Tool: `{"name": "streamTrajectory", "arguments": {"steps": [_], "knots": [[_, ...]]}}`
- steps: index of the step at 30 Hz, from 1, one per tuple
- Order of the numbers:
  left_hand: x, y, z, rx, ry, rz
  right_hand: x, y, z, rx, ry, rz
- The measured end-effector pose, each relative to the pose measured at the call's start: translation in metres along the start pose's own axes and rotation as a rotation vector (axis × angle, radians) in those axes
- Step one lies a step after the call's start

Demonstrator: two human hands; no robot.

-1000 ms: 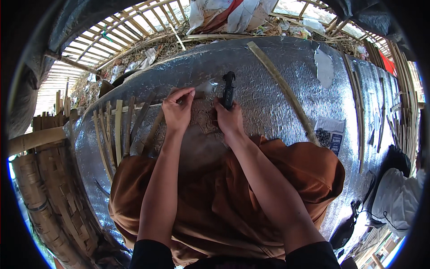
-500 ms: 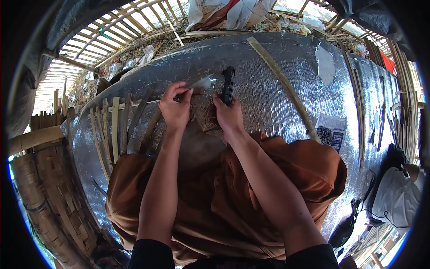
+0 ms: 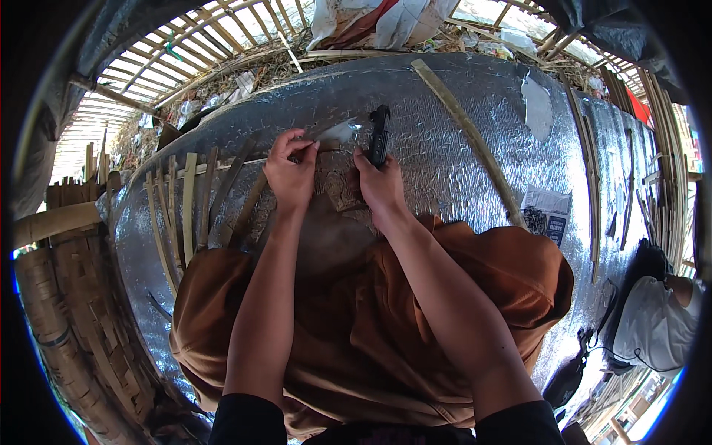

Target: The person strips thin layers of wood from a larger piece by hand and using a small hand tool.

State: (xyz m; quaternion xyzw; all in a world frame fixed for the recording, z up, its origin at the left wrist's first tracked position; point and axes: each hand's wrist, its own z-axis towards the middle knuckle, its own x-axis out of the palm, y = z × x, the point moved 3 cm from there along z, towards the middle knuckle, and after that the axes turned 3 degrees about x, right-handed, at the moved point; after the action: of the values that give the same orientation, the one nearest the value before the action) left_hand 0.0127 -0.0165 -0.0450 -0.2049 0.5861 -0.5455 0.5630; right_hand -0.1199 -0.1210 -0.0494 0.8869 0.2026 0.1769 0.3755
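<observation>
Compact black hammer (image 3: 379,142) in right hand (image 3: 382,184), head toward 12 o'clock, gripped low, probably to leave head free. White-and-blue packet (image 3: 556,203) with dark nail-like pieces (image 3: 534,220) at right hand's 3 o'clock, seemingly for easy reach; bamboo strips (image 3: 189,204) at left hand's (image 3: 291,176) 9 o'clock, on foil sheet (image 3: 437,170). Right hand: closed round handle. Left hand: fingers half-curled, thumb near forefinger; cannot tell whether anything sits between.

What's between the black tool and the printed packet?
In the head view, a long bamboo strip lies between them, on the silvery sheet.
</observation>
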Motion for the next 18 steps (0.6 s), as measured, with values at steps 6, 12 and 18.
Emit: {"name": "streamTrajectory", "arguments": {"steps": [6,12,18], "knots": [[-0.001,0.0,-0.006,0.064,-0.085,0.027,0.002,0.023,-0.018,-0.136,-0.058,-0.508],[0.005,0.0,-0.01,-0.023,-0.112,-0.039,0.007,0.049,-0.053,-0.603,0.047,-0.692],[0.009,0.01,-0.01,0.05,-0.088,0.007,0.009,0.045,-0.048,-0.856,0.114,-0.933]]}}
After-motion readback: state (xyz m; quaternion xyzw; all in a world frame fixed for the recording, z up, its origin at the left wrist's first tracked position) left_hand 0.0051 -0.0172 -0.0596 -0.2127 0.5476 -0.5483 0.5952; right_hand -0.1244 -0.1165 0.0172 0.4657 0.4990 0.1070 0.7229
